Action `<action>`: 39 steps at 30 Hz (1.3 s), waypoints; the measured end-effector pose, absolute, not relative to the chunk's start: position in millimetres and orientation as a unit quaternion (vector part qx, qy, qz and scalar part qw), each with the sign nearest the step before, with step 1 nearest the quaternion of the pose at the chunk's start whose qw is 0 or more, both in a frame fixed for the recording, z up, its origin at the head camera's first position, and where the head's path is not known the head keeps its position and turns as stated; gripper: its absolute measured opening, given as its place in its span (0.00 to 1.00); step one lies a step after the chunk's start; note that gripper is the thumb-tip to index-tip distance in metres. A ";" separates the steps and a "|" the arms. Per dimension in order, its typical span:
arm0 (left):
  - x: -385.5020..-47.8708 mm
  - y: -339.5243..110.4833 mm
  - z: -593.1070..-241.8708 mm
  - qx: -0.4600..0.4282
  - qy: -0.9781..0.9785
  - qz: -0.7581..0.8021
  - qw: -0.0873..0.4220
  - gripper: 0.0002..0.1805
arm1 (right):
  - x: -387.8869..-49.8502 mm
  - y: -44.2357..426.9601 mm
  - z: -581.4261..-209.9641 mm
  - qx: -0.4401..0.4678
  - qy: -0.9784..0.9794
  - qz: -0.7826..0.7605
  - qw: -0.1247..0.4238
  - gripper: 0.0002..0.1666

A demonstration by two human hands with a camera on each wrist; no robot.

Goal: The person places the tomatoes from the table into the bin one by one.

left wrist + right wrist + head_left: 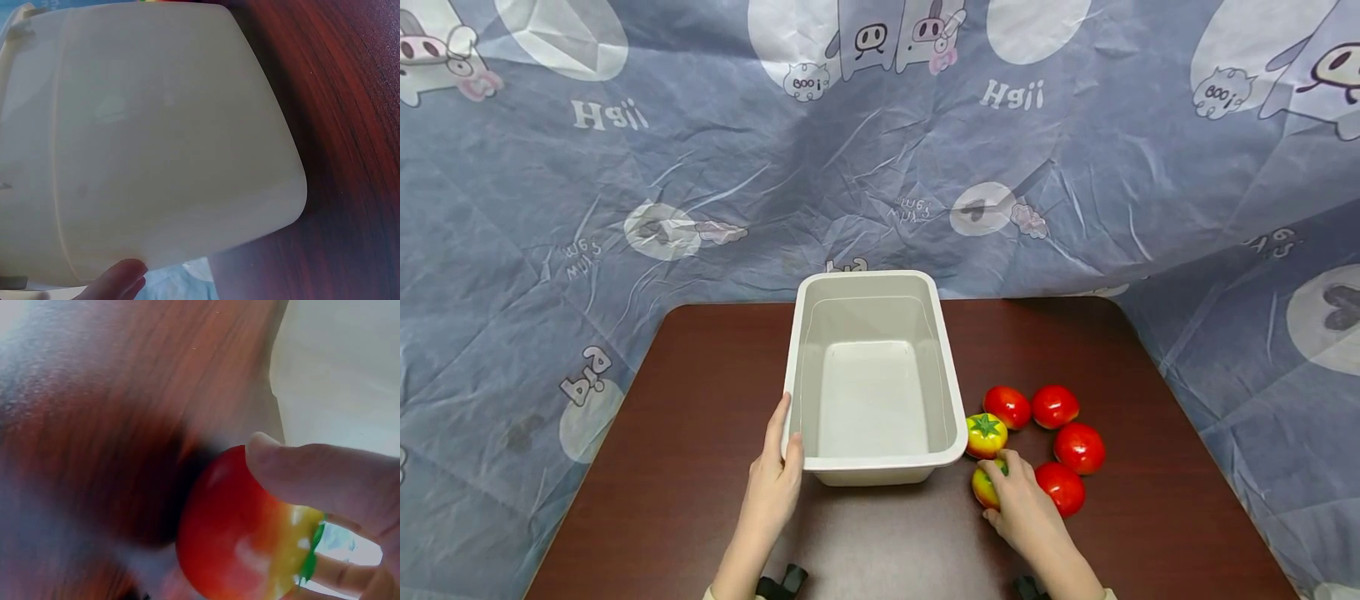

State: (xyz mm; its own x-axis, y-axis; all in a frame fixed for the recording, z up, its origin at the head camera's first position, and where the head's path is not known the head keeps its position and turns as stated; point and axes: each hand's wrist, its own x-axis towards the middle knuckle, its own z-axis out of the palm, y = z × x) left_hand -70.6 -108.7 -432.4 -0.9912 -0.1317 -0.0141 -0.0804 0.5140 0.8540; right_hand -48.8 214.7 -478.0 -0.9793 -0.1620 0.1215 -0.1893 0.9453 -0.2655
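Observation:
A pale grey plastic bin [874,463] stands on the table. My left hand [774,483] holds its near left corner, thumb at the front and fingers along the left side. The left wrist view shows a fingertip [127,270] against the bin's outer wall [169,137]. Right of the bin, my right hand [1028,507] grips a yellow and red tomato [985,489]. In the right wrist view the thumb [312,469] presses on that tomato [234,531], and its green stem end faces the palm. Another yellow tomato [984,436] with a green top sits just beyond it.
Several red tomatoes are grouped right of the bin, including a red tomato [1079,448] and another red tomato [1060,488] close beside my right hand. A dark brown table [715,367] lies beneath. Behind it hangs a printed blue-grey cloth [850,167].

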 end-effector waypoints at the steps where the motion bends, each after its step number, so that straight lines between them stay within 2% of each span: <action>1: -70.5 -108.6 -432.3 0.062 -0.868 -0.493 0.024 0.31 | -48.4 214.8 -478.9 0.092 -0.985 0.137 0.051 0.36; 17: -70.1 -108.7 -432.9 0.057 -0.860 -0.507 0.017 0.32 | -46.5 213.3 -475.6 0.118 -0.985 0.106 0.067 0.35; 39: -71.1 -109.1 -436.5 0.044 -0.867 -0.494 0.045 0.31 | -82.8 221.2 -379.5 0.156 -0.962 0.123 0.187 0.35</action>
State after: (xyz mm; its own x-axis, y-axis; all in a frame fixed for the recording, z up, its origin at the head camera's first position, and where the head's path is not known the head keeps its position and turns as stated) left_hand -71.1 -109.1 -436.5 -0.9921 -0.1206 0.0350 -0.0314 0.5079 0.8609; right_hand -82.8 221.2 -379.5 -0.8815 -0.2551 0.3974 -0.3469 0.9208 -0.1785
